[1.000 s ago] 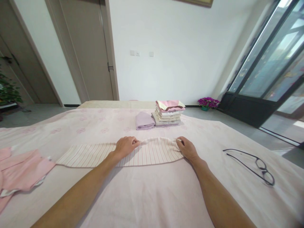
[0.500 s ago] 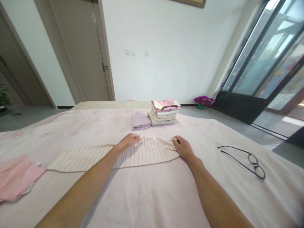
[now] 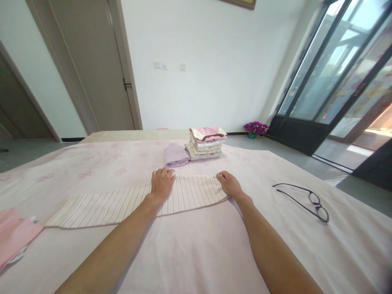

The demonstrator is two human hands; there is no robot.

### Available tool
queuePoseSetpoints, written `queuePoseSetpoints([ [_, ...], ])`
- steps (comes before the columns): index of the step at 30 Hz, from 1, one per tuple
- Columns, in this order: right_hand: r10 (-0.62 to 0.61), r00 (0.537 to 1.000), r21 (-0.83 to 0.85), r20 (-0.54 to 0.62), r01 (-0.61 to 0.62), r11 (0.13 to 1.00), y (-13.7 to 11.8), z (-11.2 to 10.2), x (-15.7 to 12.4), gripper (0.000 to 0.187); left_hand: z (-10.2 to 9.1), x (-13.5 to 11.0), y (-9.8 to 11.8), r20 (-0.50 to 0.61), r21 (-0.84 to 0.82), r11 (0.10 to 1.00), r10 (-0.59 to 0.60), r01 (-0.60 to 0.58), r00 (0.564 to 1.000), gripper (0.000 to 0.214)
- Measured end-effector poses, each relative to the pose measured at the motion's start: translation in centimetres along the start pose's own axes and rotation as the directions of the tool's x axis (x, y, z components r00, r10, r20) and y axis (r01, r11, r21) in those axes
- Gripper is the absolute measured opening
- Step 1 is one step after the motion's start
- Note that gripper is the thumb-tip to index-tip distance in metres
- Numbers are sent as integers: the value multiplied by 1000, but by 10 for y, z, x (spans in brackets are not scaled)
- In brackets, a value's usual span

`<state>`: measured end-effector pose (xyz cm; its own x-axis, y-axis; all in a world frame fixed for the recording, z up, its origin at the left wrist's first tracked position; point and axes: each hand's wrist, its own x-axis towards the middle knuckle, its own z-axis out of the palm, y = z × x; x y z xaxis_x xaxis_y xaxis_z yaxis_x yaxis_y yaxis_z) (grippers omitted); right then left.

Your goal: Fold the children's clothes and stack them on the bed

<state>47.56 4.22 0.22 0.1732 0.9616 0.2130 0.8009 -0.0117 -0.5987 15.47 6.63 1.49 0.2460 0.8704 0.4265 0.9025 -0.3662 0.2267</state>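
A long cream cloth with thin pink stripes (image 3: 190, 195) lies folded into a flat band across the pale pink flower-print bedsheet (image 3: 199, 249), close in front of the person. The left hand (image 3: 162, 183) rests palm down near its middle, fingers together and flat, apparently pinning the fabric so it cannot slide. The right hand (image 3: 228, 184) curls at the right end, pinching the edge there. Beyond, a folded lilac cloth (image 3: 175, 155) touches a neat stack of folded pale garments (image 3: 206, 143), kept out of the working space. Black-framed glasses (image 3: 317, 206) lie well apart on the right; a pink garment (image 3: 15, 237) lies far left.
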Motion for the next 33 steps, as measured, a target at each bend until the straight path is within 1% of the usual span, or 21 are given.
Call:
queuePoseSetpoints([
  [2, -6, 1000, 6, 26, 6, 1000, 0, -2, 1, 34, 1, -3, 2, -45, 19, 986, 169, -169, 985, 29],
  [4, -34, 996, 23, 80, 32, 999, -1, -5, 1, 39, 3, -5, 2, -19, -50, 943, 329, -329, 944, 30],
  [5, -47, 993, 22, 105, 45, 999, -2, -7, 0, 41, 4, -6, 2, 4, -100, 919, 384, -381, 924, 31],
  [7, -46, 991, -27, 129, 49, 998, -4, -8, -3, 46, 7, -7, 0, 48, -164, 890, 439, -426, 897, 33],
  [9, -14, 993, -125, 121, 30, 992, -8, -8, -7, 51, 11, -7, -2, 96, -162, 891, 443, -425, 892, 37],
  [12, 19, 997, -231, 79, 0, 973, -13, -6, -11, 51, 14, -7, -6, 174, -126, 895, 445, -429, 878, 46],
  [16, 3, 1000, -315, 6, -1, 949, -19, -6, -16, 51, 13, -10, -10, 235, -125, 882, 470, -453, 851, 54],
  [17, -21, 999, -345, -29, 10, 939, -22, -6, -18, 50, 12, -11, -10, 241, -128, 879, 477, -460, 845, 55],
  [19, -107, 989, -403, -104, 56, 914, -34, -5, -23, 48, 10, -14, -9, 246, -130, 874, 486, -468, 839, 56],
  [21, -234, 964, -430, -126, 160, 888, -51, -1, -30, 46, 7, -15, -8, 243, -129, 874, 486, -469, 839, 56],
  [22, -306, 947, -427, -101, 237, 873, -61, 3, -34, 46, 6, -16, -8, 237, -128, 874, 486, -468, 841, 55],
  [24, -439, 899, -393, 5, 405, 826, -77, 14, -41, 48, 5, -17, -6, 222, -129, 874, 486, -468, 846, 52],
  [26, -509, 852, -360, 121, 515, 778, -85, 28, -46, 51, 4, -19, -5, 210, -132, 873, 488, -470, 847, 51],
  [27, -513, 841, -353, 172, 538, 765, -85, 34, -47, 53, 4, -20, -5, 208, -134, 872, 489, -471, 847, 51],
  [29, -482, 842, -358, 242, 539, 763, -80, 43, -47, 55, 6, -22, -5, 210, -140, 873, 487, -467, 848, 50],
  [31, -449, 851, -371, 273, 524, 767, -71, 48, -45, 57, 6, -25, -7, 217, -154, 875, 484, -460, 848, 50],
  [33, -439, 855, -383, 275, 517, 766, -65, 49, -41, 58, 3, -28, -12, 239, -175, 871, 490, -459, 838, 51],
])
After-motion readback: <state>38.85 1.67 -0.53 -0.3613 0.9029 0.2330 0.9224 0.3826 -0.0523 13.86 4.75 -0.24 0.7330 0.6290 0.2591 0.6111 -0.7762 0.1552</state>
